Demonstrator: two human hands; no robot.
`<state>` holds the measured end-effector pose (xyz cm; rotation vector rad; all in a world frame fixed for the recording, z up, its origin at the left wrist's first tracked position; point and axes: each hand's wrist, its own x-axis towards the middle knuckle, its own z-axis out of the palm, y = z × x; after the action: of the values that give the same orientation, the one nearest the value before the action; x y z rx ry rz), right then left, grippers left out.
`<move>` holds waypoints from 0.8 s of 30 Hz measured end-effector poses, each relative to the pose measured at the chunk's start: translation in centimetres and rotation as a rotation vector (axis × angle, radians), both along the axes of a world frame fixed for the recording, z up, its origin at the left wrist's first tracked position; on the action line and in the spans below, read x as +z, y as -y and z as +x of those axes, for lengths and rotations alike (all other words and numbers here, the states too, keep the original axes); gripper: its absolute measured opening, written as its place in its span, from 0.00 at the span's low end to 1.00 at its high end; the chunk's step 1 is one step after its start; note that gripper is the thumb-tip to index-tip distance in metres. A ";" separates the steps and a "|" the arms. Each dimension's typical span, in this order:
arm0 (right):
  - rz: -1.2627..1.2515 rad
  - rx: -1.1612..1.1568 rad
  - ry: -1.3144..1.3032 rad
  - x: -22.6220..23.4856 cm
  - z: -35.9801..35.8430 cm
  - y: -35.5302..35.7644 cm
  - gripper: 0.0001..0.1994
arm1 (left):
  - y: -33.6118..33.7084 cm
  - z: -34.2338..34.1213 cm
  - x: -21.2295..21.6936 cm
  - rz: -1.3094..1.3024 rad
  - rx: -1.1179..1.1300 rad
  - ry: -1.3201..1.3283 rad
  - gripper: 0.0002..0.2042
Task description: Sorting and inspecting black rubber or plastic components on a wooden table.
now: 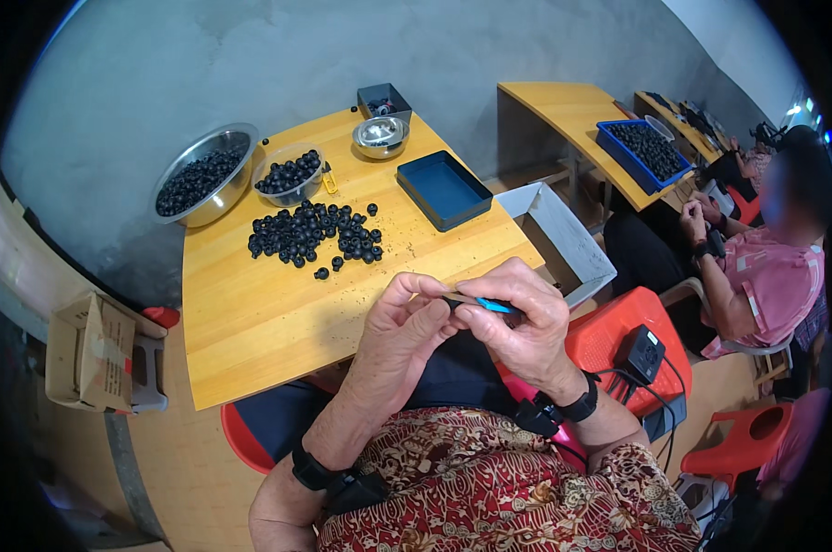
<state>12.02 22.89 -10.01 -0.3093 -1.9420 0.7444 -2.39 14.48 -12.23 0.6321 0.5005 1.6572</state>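
Note:
My left hand (405, 322) pinches a small dark piece (452, 301), mostly hidden by its fingertips, above the table's near edge. My right hand (519, 317) is closed around a slim blue-handled tool (495, 304); its narrow front end meets the dark piece, and I cannot tell its exact kind. Both hands' fingertips almost touch. Beyond them lies a loose pile of black ball-shaped parts with short necks (296, 235) on the wooden table (250, 317).
Behind the pile stand a steel bowl (243, 143), a clear tub (292, 195) of black parts, a yellow cutter (329, 180), a small metal bowl (380, 145) and an open dark tray (445, 221). A grey bin (589, 281) and red stool (609, 336) are right, near a seated co-worker (756, 276).

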 end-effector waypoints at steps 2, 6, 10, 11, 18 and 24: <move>0.000 0.001 0.011 0.1 0.1 -0.1 0.11 | 0.0 -0.2 -0.1 -0.014 0.000 -0.042 0.09; -0.020 0.021 0.019 0.0 0.1 -0.2 0.10 | 0.0 -0.2 -0.2 -0.011 -0.005 -0.049 0.09; 0.071 -0.020 -0.003 0.5 0.6 -0.8 0.10 | -0.1 -0.3 0.0 0.008 -0.004 -0.041 0.08; 0.094 -0.048 0.015 0.7 0.7 -0.9 0.10 | -0.1 -0.4 0.1 -0.001 -0.010 -0.033 0.07; 0.063 -0.041 0.018 0.5 0.7 -0.9 0.11 | -0.2 -0.4 -0.2 0.030 -0.043 -0.003 0.06; -0.030 -0.005 0.007 0.5 0.4 -0.5 0.12 | -0.2 -0.6 -0.6 0.038 -0.075 0.075 0.10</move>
<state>12.45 23.34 -9.55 -0.3350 -1.9375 0.7705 -3.03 14.69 -12.87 0.6074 0.3871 1.6162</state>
